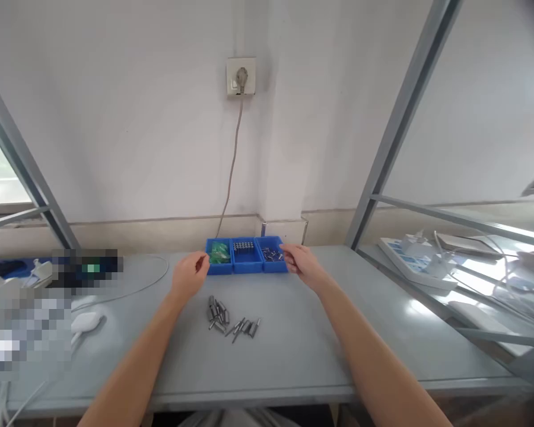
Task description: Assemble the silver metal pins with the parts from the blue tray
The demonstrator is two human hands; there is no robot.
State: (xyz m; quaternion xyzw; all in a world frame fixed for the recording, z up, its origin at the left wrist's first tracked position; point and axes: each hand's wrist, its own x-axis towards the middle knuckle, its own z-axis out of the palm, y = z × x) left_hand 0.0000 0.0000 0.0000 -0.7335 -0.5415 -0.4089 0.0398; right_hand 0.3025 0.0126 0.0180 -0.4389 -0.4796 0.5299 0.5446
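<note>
Left hand (190,275): fingers curled in, just beside the outer side of the left tray; whether it grips anything cannot be told. Right hand (301,265): fingers bent, thumb near them, at the outer edge of the right tray; contact, contents and exact closure cannot be told.

Three blue plastic trays, side by side on the grey flat-topped bench (293,332):
- Left tray (219,269): crumpled green film-like material (219,253).
- Middle tray (248,268): small silvery pieces in rows (243,246), towards the back.
- Right tray (275,267): loose small metal pieces (272,255).

In front of the trays, two loose groups of grey metal cylindrical parts: left group (218,313), heaped; right group (244,327), lying nearby.

Behind: white wall socket (231,66) with a grey plug (241,76), its grey cable (234,160) hanging towards the trays.
</note>
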